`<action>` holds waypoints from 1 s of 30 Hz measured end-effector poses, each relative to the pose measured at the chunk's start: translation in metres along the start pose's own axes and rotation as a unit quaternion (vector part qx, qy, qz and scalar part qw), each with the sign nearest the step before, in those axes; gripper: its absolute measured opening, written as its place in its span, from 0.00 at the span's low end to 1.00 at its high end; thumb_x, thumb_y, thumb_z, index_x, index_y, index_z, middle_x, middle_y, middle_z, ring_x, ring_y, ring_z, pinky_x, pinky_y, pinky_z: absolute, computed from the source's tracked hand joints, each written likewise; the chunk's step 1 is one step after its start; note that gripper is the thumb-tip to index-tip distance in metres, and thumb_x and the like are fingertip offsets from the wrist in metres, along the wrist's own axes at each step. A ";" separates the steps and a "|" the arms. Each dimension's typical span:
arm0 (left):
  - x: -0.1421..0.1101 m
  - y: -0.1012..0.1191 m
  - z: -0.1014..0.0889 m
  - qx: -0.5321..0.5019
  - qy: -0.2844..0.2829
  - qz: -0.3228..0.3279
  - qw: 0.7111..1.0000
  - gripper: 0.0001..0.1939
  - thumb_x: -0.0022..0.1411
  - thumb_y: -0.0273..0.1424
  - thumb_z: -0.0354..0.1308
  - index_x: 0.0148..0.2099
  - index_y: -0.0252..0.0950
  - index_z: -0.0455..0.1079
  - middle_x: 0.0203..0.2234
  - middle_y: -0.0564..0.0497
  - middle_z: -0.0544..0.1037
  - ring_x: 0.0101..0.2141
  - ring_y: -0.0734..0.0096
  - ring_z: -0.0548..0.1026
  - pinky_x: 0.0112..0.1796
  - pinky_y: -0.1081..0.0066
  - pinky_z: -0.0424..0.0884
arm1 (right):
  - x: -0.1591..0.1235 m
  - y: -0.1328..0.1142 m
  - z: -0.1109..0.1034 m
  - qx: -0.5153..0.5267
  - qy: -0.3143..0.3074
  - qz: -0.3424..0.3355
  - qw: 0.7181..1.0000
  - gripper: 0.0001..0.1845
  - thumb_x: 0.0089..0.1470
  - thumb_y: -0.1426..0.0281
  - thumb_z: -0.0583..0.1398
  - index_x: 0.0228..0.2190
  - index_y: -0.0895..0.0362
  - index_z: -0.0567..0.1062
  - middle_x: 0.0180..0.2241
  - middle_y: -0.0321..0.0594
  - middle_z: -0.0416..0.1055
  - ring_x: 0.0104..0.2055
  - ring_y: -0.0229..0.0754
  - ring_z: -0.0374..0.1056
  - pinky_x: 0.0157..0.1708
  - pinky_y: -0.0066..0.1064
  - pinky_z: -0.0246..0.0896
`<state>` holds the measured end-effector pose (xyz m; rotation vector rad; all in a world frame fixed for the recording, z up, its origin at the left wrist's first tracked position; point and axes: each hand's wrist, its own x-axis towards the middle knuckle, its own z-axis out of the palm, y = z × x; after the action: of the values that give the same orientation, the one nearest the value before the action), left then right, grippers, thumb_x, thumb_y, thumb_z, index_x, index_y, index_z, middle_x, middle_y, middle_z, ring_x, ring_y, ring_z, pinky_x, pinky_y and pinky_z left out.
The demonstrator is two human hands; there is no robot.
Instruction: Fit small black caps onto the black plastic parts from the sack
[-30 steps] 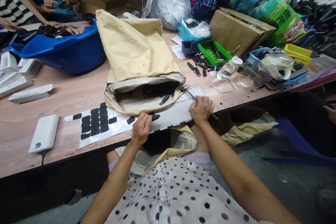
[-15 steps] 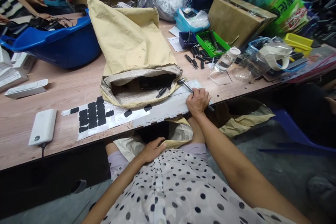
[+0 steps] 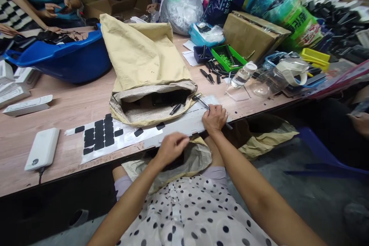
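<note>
Left hand [image 3: 172, 148] raised, right hand [image 3: 215, 118] gripping hammer [image 3: 203, 102]

Soft light covers the table [image 3: 77, 98]; beneath lies dark shadow.

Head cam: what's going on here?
The person's right hand grips a hammer over a pale board at the table's edge. The left hand, loosely curled with no object visible in it, is above an open sack by the lap. Another tan sack lies ahead, its mouth toward the person.

Wkshp: bench [image 3: 72, 102] w/ hammer [image 3: 203, 102], parts [image 3: 211, 78].
</note>
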<state>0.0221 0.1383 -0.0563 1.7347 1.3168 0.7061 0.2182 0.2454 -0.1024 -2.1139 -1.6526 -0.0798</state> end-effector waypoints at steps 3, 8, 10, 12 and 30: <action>0.052 0.003 -0.020 0.102 0.191 -0.046 0.975 0.10 0.65 0.33 0.56 0.43 0.36 0.77 0.36 0.46 0.77 0.36 0.66 0.74 0.41 0.68 0.68 | -0.001 0.000 0.001 -0.001 0.003 -0.002 1.000 0.18 0.59 0.73 0.54 0.47 0.58 0.78 0.47 0.51 0.68 0.46 0.52 0.58 0.43 0.40 0.47; 0.112 -0.011 -0.025 0.231 0.188 -0.148 0.943 0.09 0.57 0.31 0.66 0.41 0.37 0.76 0.41 0.43 0.74 0.46 0.54 0.72 0.43 0.63 0.69 | -0.002 0.000 0.000 0.001 0.000 0.000 1.000 0.18 0.58 0.73 0.54 0.47 0.57 0.79 0.47 0.50 0.68 0.46 0.51 0.58 0.43 0.41 0.47; 0.114 -0.013 -0.025 0.246 0.175 -0.154 0.941 0.07 0.58 0.30 0.65 0.40 0.36 0.76 0.41 0.42 0.74 0.45 0.53 0.72 0.43 0.62 0.68 | -0.002 0.000 0.000 0.003 -0.001 0.000 1.000 0.18 0.58 0.73 0.54 0.47 0.57 0.79 0.47 0.50 0.68 0.46 0.51 0.58 0.43 0.40 0.47; 0.101 -0.013 -0.028 0.251 0.195 -0.104 0.943 0.06 0.61 0.30 0.63 0.42 0.36 0.75 0.40 0.43 0.75 0.44 0.55 0.71 0.43 0.62 0.68 | -0.002 0.000 0.000 0.006 0.000 -0.001 1.000 0.18 0.58 0.73 0.54 0.47 0.57 0.78 0.47 0.50 0.67 0.47 0.51 0.57 0.43 0.40 0.47; 0.011 -0.074 -0.039 0.152 0.181 0.086 0.968 0.11 0.56 0.33 0.70 0.41 0.38 0.76 0.33 0.50 0.75 0.38 0.65 0.71 0.42 0.66 0.68 | 0.004 0.002 -0.027 0.119 0.031 0.070 0.990 0.12 0.58 0.67 0.54 0.38 0.59 0.75 0.44 0.53 0.70 0.48 0.56 0.61 0.49 0.46 0.55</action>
<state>-0.0428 0.1676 -0.1010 2.0515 1.6000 0.9985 0.2275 0.2381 -0.0775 -2.0175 -1.3990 0.0904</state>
